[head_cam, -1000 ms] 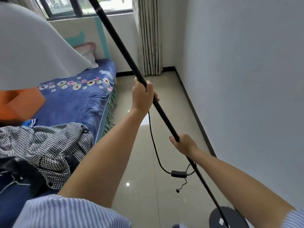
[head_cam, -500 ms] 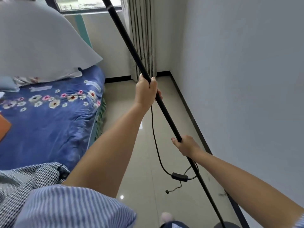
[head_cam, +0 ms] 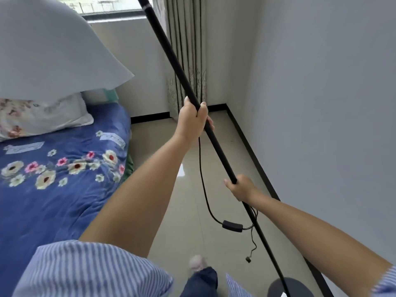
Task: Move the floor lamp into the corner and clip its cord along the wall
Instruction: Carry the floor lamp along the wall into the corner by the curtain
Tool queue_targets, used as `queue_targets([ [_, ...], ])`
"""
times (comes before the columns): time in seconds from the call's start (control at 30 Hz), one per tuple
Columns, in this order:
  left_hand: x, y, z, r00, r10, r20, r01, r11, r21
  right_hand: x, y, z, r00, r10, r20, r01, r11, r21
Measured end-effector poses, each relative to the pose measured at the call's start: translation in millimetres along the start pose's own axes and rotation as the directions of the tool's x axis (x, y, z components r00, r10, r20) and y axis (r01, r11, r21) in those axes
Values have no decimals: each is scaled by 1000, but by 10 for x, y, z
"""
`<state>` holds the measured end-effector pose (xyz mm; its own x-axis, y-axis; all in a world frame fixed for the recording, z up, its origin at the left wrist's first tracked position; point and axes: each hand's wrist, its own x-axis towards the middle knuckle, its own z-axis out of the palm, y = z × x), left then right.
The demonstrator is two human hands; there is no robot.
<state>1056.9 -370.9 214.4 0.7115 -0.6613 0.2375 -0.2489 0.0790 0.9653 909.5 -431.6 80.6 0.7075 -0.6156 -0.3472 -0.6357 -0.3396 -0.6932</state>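
Both hands on the lamp pole, spaced apart for leverage while carrying. Left hand is wrapped fully round it high up and steers the top; right hand is closed round it lower down, taking the weight. Far left, the bed, with the white shade hanging over it because the pole is tilted. Cord dangles loose between the hands, inline switch hanging by the pole, free end off the floor, unclipped. Base at bottom right, near the wall. Corner by the curtain lies ahead; lamp not there yet.
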Motion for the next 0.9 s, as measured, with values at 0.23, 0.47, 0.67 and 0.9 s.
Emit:
queue_targets([
  [0.23, 1785, -212, -285, 997, 62, 47, -60, 998, -33, 1598, -808, -334, 997, 1, -77, 4, 998, 64],
  [0.47, 3465, -742, -452, 994, 62, 95, -63, 998, 11, 3309, -1334, -558, 997, -9, -78, 17, 995, 98],
  [0.67, 4941, -1102, -593, 997, 24, 68, -25, 1000, 13, 4781, -1834, -794, 997, -4, -79, 11, 996, 87],
  [0.9, 6538, -1421, -831, 992, 86, 95, -97, 989, 116, 6313, -2409, -1037, 995, -14, -96, 24, 994, 103],
])
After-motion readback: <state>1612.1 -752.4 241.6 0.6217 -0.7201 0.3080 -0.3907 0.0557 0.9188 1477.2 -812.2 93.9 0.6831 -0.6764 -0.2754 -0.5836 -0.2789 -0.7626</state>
